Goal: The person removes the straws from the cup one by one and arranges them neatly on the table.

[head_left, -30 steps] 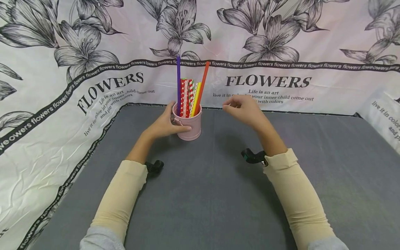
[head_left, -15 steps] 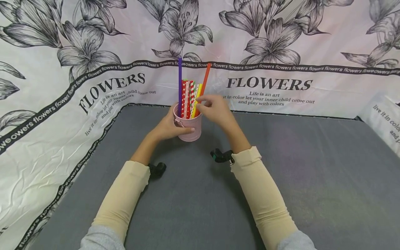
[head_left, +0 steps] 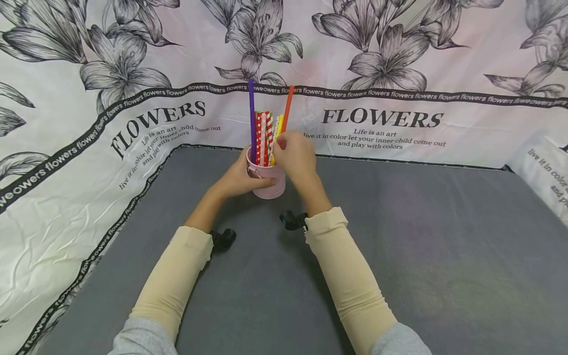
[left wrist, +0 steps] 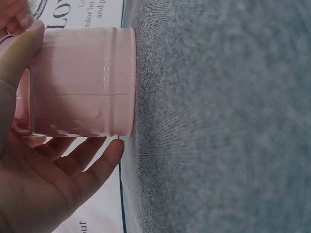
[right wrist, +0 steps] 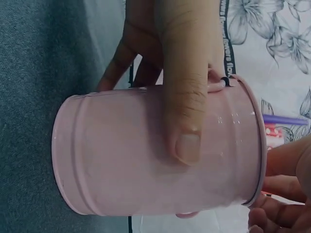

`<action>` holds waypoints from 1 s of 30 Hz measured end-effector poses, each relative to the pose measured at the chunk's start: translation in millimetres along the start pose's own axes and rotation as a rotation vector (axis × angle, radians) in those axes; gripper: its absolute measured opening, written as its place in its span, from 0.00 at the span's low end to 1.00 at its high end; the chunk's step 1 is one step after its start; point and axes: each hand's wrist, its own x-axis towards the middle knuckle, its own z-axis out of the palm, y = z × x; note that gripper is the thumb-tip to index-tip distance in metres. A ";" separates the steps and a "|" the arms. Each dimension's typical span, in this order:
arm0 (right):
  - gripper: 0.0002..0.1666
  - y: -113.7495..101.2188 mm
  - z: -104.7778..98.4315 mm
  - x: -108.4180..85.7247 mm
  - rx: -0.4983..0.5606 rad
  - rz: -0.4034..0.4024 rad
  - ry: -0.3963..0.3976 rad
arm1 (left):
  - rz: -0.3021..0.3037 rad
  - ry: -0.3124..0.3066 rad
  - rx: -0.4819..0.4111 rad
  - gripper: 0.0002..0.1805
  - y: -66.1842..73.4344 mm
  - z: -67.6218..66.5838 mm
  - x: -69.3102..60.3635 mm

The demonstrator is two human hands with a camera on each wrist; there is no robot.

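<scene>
the left hand (head_left: 235, 178) has thumb and fingers clamped round the pink bucket (head_left: 276, 191), upright near the table's far edge; a purple straw (head_left: 252, 118) and patterned straws (head_left: 263, 135) stand in it; the right hand (head_left: 299, 155), well apart a second ago, is now by the rim, fingers curled at the orange straw (head_left: 288, 106), though i cannot tell whether they pinch it; so both hands now work here; behind the grey table (head_left: 421, 246) hangs white cloth (head_left: 470, 116) with printed flowers.
</scene>
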 end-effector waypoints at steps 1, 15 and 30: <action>0.13 -0.8 1.5 0.2 -0.012 0.002 0.021 | -0.002 -0.001 0.005 0.58 -0.2 0.0 -0.1; 0.13 -3.3 20.7 5.3 -0.045 -0.014 0.049 | 0.017 0.000 -0.003 0.54 -3.5 -1.0 -1.1; 0.13 -7.5 29.2 8.2 -0.030 -0.064 0.012 | 0.045 0.004 0.011 0.56 -5.7 -1.0 0.9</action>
